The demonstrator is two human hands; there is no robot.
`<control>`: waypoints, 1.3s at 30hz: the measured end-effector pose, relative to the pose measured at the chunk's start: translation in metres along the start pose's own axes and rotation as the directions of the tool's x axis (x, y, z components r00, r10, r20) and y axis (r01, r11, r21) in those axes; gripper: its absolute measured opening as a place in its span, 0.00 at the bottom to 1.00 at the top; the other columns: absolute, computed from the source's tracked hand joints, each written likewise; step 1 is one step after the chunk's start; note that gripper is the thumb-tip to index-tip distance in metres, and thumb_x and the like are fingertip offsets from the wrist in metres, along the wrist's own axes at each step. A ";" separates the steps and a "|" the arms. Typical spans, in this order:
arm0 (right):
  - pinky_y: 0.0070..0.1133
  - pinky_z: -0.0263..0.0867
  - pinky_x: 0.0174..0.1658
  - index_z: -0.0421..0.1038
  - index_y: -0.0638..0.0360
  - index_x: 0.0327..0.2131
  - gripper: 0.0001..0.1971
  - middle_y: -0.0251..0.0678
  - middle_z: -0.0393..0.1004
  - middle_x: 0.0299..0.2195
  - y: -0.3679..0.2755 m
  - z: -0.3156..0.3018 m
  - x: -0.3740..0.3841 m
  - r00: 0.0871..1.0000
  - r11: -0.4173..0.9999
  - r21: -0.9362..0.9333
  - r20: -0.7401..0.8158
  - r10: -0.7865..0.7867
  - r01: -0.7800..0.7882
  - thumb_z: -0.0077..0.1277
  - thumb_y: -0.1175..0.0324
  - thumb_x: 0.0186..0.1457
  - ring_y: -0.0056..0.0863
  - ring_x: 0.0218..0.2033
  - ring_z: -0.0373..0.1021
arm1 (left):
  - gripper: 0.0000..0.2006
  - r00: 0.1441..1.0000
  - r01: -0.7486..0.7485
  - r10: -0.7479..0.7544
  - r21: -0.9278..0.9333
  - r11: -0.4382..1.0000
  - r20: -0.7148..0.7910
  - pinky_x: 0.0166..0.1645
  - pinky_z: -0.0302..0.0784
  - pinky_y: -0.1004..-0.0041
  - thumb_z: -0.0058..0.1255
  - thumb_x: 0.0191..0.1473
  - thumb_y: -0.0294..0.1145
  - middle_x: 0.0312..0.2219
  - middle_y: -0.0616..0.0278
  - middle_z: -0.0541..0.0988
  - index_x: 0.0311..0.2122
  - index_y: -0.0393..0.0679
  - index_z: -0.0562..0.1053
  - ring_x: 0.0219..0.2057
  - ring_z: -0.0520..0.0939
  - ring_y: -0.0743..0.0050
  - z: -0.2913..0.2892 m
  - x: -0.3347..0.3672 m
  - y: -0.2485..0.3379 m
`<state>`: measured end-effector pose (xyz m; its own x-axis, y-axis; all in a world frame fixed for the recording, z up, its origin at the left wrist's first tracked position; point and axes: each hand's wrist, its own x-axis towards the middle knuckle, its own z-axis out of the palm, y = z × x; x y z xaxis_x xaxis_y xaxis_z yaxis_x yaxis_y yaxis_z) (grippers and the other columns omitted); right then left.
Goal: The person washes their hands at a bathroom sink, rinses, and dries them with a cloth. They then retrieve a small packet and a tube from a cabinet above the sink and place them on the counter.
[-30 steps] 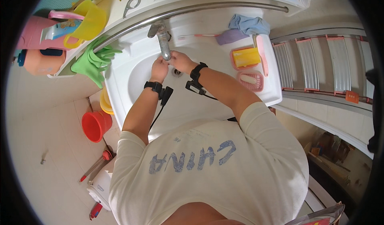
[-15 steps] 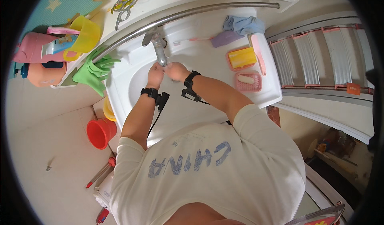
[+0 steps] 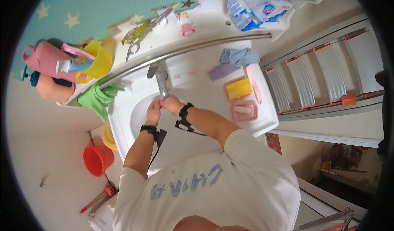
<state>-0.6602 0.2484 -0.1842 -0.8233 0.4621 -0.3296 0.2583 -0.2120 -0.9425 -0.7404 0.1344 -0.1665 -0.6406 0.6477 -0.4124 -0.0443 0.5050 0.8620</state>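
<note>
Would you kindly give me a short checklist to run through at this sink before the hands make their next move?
1. Hands near the spout: ok; the left hand and right hand are close together by the mouth of the faucet.
2. Hands empty: cannot tell; the detail between them is too small.
3. Water running: cannot tell; no clear stream can be made out.
4. Wrist straps worn: ok; a black left strap and a black right strap.
5. White bar in its pink dish: ok.
6. Sink free of cloths: not ok; a blue cloth lies at its back right corner.
</note>
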 end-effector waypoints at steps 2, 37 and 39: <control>0.27 0.69 0.33 0.72 0.66 0.33 0.14 0.43 0.76 0.26 -0.001 0.004 0.001 0.989 0.989 -0.052 -0.048 -0.142 0.139 0.50 0.62 0.52 0.31 0.28 0.74 | 0.20 0.999 0.034 -0.036 -0.055 0.998 -0.034 0.41 0.69 0.73 0.37 0.61 0.47 0.36 0.63 0.77 0.48 0.42 0.71 0.38 0.76 0.76 -0.001 0.000 -0.005; 0.36 0.61 0.39 0.69 0.46 0.49 0.25 0.36 0.70 0.32 -0.128 -0.086 -0.106 0.725 0.196 -0.827 0.317 -0.612 0.527 0.49 0.68 0.42 0.38 0.35 0.69 | 0.20 0.968 -0.082 0.232 0.748 0.658 -0.099 0.56 0.59 0.45 0.48 0.51 0.52 0.40 0.56 0.79 0.42 0.48 0.76 0.44 0.78 0.53 0.029 -0.062 0.053; 0.38 0.62 0.36 0.73 0.47 0.41 0.17 0.37 0.72 0.32 -0.129 -0.128 -0.115 0.824 0.044 -0.885 0.413 -0.387 0.464 0.50 0.64 0.43 0.39 0.33 0.71 | 0.25 0.997 -0.040 -0.026 0.790 0.612 0.070 0.55 0.61 0.46 0.50 0.50 0.52 0.43 0.52 0.77 0.49 0.47 0.72 0.45 0.78 0.52 0.022 -0.065 0.082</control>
<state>-0.5340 0.3327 -0.0318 -0.9875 0.1073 0.1156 0.0767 0.9671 -0.2428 -0.6849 0.1463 -0.0753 -0.5836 0.6728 -0.4546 0.6040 0.7339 0.3108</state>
